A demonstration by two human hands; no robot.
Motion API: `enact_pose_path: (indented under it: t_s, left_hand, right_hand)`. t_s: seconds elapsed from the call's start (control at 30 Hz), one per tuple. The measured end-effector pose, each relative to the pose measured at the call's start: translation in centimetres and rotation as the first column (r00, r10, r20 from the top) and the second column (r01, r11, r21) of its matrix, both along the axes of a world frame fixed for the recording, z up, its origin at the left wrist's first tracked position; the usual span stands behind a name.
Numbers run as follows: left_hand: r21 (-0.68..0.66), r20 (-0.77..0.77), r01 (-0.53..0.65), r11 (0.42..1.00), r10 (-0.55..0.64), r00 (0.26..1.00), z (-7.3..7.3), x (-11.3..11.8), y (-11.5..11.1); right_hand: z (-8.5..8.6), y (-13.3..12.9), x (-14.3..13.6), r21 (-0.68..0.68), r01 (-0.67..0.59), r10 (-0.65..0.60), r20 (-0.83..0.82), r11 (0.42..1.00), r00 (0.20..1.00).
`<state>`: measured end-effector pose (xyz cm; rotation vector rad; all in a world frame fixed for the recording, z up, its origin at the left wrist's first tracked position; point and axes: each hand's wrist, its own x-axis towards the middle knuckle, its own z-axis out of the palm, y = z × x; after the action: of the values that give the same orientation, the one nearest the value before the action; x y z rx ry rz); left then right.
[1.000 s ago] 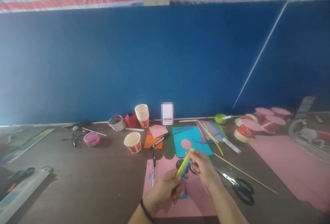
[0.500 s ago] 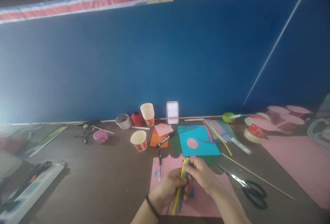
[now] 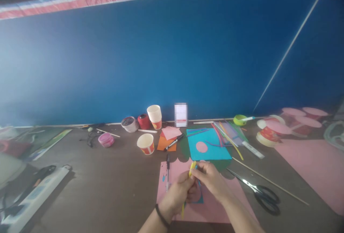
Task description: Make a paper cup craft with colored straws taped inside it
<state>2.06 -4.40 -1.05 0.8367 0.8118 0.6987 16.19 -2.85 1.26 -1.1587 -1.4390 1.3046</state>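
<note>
Head view: half a second ago the lower lengths of the yellow strip and the blue strip hang plainly below the left hand; now that hand hides most of them, leaving a yellow tail underneath. Both strips are between the hands, over the pink paper, with the yellow end pointing up. The left fingers are curled round the strips, while the right hand pinches their upper ends between thumb and forefinger

A pink disc on blue backing lies under the hands, partly covered by them. To the left on the pink paper lies a pen; scissors and a thin stick lie to the right, near the right forearm. Beyond the hands, the worktop carries a blue sheet, a marker across orange paper and a paper cup
</note>
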Motion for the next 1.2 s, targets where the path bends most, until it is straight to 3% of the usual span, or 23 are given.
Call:
enact_pose_path:
  t_s: [0.13, 0.3, 0.5, 0.8, 1.2]
  left_hand:
    - [-0.045, 0.048, 0.019, 0.999, -0.017, 0.999, 0.2, -0.2, 0.0]
    - [-0.008, 0.043, -0.002, 1.0, 0.002, 0.999, 0.7, 0.0, 0.0]
    - [0.035, 0.085, 0.046, 0.998, -0.049, 0.995, -0.1, 0.1, 0.2]
    - [-0.036, 0.162, 0.091, 0.995, -0.084, 0.983, -0.7, -0.1, 0.0]
    - [-0.067, 0.177, 0.11, 0.992, -0.096, 0.979, -0.3, 0.1, -0.1]
  right_hand:
    - [0.0, 0.0, 0.1, -0.069, -0.038, 0.027, -0.143, 0.997, 0.989]
    - [-0.1, 0.0, 0.2, -0.158, -0.042, 0.018, -0.152, 0.987, 0.988]
    - [-0.8, 0.1, 0.2, -0.237, -0.042, -0.019, -0.25, 0.971, 0.968]
    - [-0.9, 0.2, 0.4, -0.242, -0.067, 0.003, -0.254, 0.968, 0.967]
    - [-0.7, 0.0, 0.3, -0.219, -0.135, 0.078, -0.251, 0.966, 0.965]
